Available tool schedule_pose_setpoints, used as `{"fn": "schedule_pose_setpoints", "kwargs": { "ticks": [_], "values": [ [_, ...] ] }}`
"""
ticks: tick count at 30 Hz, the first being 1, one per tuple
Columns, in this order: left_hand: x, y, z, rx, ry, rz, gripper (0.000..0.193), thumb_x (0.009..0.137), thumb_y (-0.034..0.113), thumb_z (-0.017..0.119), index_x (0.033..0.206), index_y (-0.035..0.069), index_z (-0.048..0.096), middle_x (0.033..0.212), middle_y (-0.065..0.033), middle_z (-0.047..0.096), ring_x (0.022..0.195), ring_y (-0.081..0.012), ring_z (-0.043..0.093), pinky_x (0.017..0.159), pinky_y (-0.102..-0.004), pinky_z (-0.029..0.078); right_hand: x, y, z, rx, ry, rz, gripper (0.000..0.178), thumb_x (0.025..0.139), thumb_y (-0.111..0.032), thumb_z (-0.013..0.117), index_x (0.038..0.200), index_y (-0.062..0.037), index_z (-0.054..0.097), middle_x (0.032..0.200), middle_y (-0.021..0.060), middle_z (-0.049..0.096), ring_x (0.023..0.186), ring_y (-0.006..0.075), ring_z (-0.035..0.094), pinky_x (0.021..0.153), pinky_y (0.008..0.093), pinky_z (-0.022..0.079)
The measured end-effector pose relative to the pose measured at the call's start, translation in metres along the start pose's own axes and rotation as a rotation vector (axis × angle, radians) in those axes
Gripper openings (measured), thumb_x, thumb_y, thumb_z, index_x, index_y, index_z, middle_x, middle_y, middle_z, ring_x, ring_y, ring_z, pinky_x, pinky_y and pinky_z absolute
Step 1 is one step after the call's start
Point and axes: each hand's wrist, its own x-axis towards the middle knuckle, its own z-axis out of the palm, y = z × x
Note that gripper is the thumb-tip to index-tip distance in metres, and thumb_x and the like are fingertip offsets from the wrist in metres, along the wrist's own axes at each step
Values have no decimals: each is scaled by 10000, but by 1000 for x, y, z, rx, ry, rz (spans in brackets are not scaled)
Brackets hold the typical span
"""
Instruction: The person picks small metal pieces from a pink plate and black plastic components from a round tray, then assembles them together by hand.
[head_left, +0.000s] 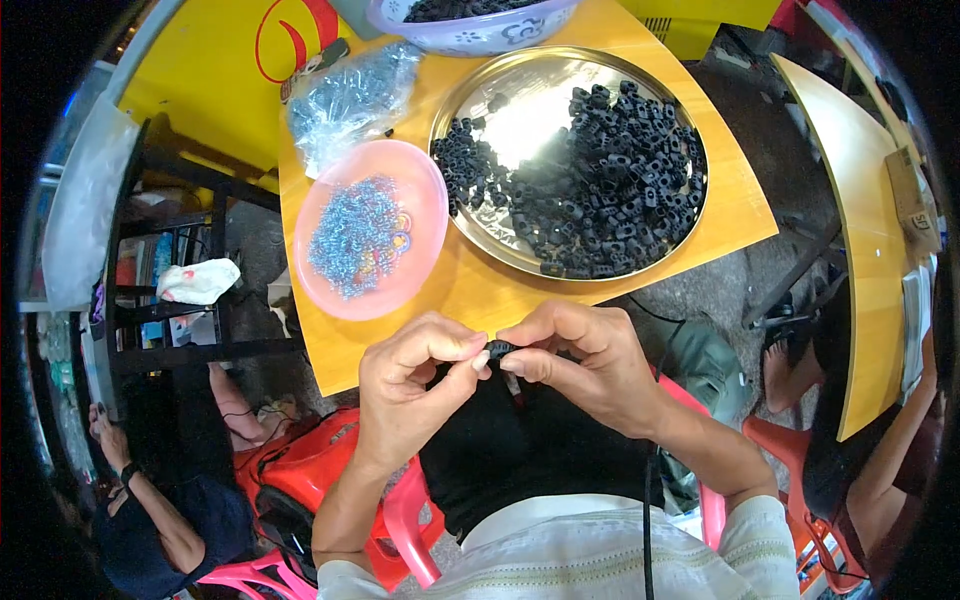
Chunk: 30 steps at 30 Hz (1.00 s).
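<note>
Just off the near edge of the yellow table (740,212): one small black part (500,348), both hands holding it. Left hand (415,372): thumb and forefinger are pinching its left end. Right hand (588,358): thumb and forefinger are gripping the opposite end. Step, as judged: the hands are apparently fitting the part together; fingertips are hiding any inner piece. Next move, as judged: it is calling for a steady pinch, aligned ends and light pressure. Beyond, left: pink bowl (430,190), holding blue coiled pieces (350,235), seemingly springs. Beyond, right: round metal tray (528,130), bearing many loose black pieces (620,180). Farther: clear plastic bag (350,100), bluish contents showing through. Farthest: lavender basin (515,36), containing dark items, too indistinct for naming.
</note>
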Motion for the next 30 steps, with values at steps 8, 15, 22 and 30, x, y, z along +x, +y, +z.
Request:
{"fn": "schedule_pose_setpoints", "kwargs": {
  "ticks": [8,15,22,30],
  "values": [
    [2,1,-11,-269,-39,-197,121,815,-55,625,936,-51,630,907,-129,616,797,-196,643,714,-290,536,9,-5,-13,110,-96,116,137,845,-87,651,948,-1,624,797,47,646,693,84,612,601,227,491],
    [6,-5,-10,-633,-166,-456,473,818,156,691,1217,-9,499,1106,-129,577,1023,-212,584,809,-349,526,5,-17,-12,4,-174,-28,153,858,-107,638,978,-16,611,810,57,648,713,104,632,616,238,499],
    [-4,-3,-20,-806,-298,-640,437,840,97,650,1229,-48,516,1267,-185,515,1145,-267,535,922,-440,496,-1,-21,-8,-72,-210,-127,171,808,-49,675,966,-11,623,819,92,630,738,200,634,654,270,481],
    [-13,-21,-17,-814,-252,-638,390,833,108,665,1186,-23,562,1193,-151,568,1063,-237,585,874,-374,524,-1,-18,-1,-96,-181,-164,147,827,-98,643,939,-23,582,782,106,584,717,268,608,612,332,469]
  ]
}}
